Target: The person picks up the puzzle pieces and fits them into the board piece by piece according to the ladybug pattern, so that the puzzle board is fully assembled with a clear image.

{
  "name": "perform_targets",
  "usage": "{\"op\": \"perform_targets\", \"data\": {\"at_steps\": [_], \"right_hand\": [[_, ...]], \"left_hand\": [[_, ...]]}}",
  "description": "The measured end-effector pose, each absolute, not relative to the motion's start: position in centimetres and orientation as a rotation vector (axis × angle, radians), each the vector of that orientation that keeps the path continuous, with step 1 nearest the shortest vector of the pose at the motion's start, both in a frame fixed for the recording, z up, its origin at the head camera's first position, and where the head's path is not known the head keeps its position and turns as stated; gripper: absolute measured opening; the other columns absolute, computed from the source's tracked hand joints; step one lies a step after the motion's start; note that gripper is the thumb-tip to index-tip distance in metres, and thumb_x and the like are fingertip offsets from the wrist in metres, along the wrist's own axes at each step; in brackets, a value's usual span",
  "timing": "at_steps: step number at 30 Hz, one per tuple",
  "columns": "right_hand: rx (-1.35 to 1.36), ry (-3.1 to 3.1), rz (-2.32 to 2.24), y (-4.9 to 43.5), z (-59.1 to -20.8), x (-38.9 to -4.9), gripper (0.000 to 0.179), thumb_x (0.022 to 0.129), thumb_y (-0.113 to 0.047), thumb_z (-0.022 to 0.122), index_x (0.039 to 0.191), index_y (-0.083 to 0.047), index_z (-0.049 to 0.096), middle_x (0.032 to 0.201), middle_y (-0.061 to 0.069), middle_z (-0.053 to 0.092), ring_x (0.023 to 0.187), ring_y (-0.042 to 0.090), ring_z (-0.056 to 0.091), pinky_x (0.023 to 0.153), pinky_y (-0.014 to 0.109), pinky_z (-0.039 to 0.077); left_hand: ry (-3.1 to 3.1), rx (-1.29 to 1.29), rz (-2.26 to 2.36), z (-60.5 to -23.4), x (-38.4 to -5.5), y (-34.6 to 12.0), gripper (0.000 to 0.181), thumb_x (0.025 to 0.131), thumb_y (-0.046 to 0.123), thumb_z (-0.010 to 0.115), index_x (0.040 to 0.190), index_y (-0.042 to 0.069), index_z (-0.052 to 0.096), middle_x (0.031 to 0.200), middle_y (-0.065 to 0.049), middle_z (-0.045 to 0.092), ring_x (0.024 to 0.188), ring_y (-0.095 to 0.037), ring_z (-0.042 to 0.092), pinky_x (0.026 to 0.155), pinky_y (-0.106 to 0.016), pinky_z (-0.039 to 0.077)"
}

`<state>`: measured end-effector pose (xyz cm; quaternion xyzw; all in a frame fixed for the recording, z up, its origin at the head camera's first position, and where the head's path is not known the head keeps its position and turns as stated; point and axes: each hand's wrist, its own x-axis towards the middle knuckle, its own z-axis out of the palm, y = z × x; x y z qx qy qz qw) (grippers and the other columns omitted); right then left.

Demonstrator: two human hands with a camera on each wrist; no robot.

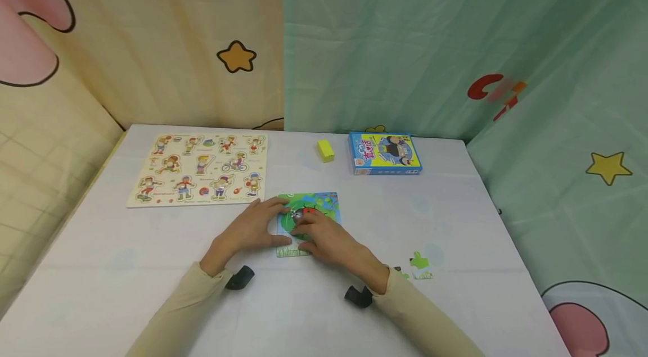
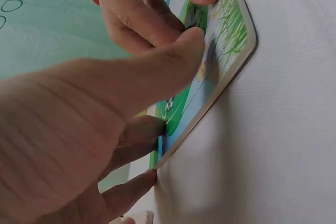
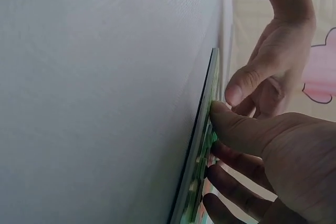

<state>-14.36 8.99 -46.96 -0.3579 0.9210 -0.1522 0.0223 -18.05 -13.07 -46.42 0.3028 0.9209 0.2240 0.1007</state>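
Observation:
A small jigsaw puzzle [image 1: 328, 202] with a red ladybird on green leaves lies flat on the white table in the head view. My left hand [image 1: 253, 226] rests along its left side, fingertips at the upper left edge and thumb stretched over the lower part. Over the middle and right, my right hand [image 1: 331, 240] touches the picture with thumb and fingertips apart. The right wrist view has that thumb [image 3: 239, 129] on the board's surface [image 3: 208, 95]; whether a piece is under the fingers is hidden. Loose puzzle pieces [image 1: 419, 260] lie near the right forearm, partly covered by it.
At the back left lies a wooden peg board [image 1: 189, 182] with sports figures. Behind the puzzle sit a yellow block [image 1: 325, 151] and a blue and yellow box [image 1: 385, 154]. Curtains [image 1: 374, 48] hang along the table's back and sides.

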Motion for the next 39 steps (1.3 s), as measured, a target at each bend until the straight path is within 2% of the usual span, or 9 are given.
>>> {"op": "perform_targets", "data": {"at_steps": [5, 10, 13, 18, 21, 27, 33, 39], "right_hand": [[-1.212, 2.853, -0.456, 9.4, -47.2, -14.2, 0.031, 0.093, -0.024, 0.073, 0.121, -0.012, 0.074, 0.124, 0.001, 0.067, 0.118, 0.019, 0.058, 0.104, 0.031, 0.048], [-1.256, 2.862, -0.413, 9.7, -47.1, -14.0, 0.027, 0.093, -0.022, 0.072, 0.119, -0.015, 0.075, 0.127, 0.002, 0.067, 0.121, 0.02, 0.059, 0.106, 0.033, 0.048], [-1.262, 2.858, -0.411, 9.8, -47.0, -13.9, 0.025, 0.094, -0.022, 0.072, 0.118, -0.017, 0.076, 0.128, 0.003, 0.067, 0.123, 0.021, 0.059, 0.106, 0.034, 0.049], [-1.275, 2.85, -0.438, 10.1, -47.3, -13.9, 0.026, 0.094, -0.022, 0.071, 0.119, -0.016, 0.075, 0.129, 0.004, 0.066, 0.124, 0.02, 0.058, 0.107, 0.034, 0.048], [-1.29, 2.842, -0.444, 10.4, -47.2, -13.8, 0.026, 0.095, -0.023, 0.07, 0.119, -0.016, 0.075, 0.13, 0.004, 0.066, 0.124, 0.019, 0.059, 0.106, 0.033, 0.049], [-1.313, 2.822, -0.422, 10.9, -47.0, -13.6, 0.025, 0.098, -0.023, 0.066, 0.121, -0.016, 0.074, 0.132, 0.003, 0.065, 0.123, 0.018, 0.06, 0.106, 0.031, 0.049], [-1.32, 2.796, -0.47, 11.7, -46.6, -13.1, 0.028, 0.098, -0.022, 0.067, 0.124, -0.014, 0.072, 0.138, 0.004, 0.063, 0.128, 0.019, 0.058, 0.108, 0.032, 0.048], [-1.199, 2.816, -0.523, 14.9, -45.8, -11.1, 0.031, 0.096, -0.026, 0.068, 0.125, -0.015, 0.07, 0.139, 0.003, 0.062, 0.129, 0.021, 0.057, 0.108, 0.038, 0.048]], "left_hand": [[2.776, 0.926, 0.626, -46.6, -18.1, -12.8, 0.075, 0.073, 0.045, 0.087, 0.131, 0.006, 0.062, 0.149, -0.011, 0.051, 0.141, -0.034, 0.043, 0.121, -0.058, 0.024], [2.814, 0.983, 0.627, -46.7, -18.2, -12.5, 0.073, 0.069, 0.045, 0.09, 0.126, 0.006, 0.065, 0.147, -0.012, 0.053, 0.141, -0.033, 0.043, 0.122, -0.057, 0.022], [2.816, 1.011, 0.646, -46.8, -18.3, -12.3, 0.069, 0.067, 0.042, 0.091, 0.121, 0.008, 0.066, 0.145, -0.011, 0.054, 0.138, -0.033, 0.046, 0.121, -0.056, 0.026], [2.786, 1.024, 0.647, -46.9, -18.3, -12.0, 0.055, 0.068, 0.038, 0.091, 0.114, 0.014, 0.071, 0.13, -0.004, 0.064, 0.129, -0.029, 0.054, 0.113, -0.054, 0.037], [2.779, 1.034, 0.613, -46.8, -18.3, -11.8, 0.05, 0.07, 0.037, 0.089, 0.111, 0.015, 0.073, 0.123, -0.003, 0.067, 0.125, -0.027, 0.056, 0.109, -0.054, 0.04], [2.783, 1.06, 0.573, -46.2, -18.0, -11.4, 0.036, 0.072, 0.035, 0.088, 0.098, 0.013, 0.077, 0.122, -0.004, 0.068, 0.122, -0.027, 0.058, 0.106, -0.051, 0.043], [2.789, 1.11, 0.535, -46.0, -17.2, -11.4, 0.016, 0.074, 0.025, 0.087, 0.083, 0.016, 0.078, 0.107, -0.001, 0.072, 0.107, -0.024, 0.065, 0.097, -0.045, 0.05], [2.832, 1.228, 0.508, -46.0, -16.1, -11.8, 0.012, 0.076, 0.017, 0.086, 0.087, 0.016, 0.081, 0.102, 0.0, 0.076, 0.105, -0.023, 0.069, 0.095, -0.045, 0.052]]}}
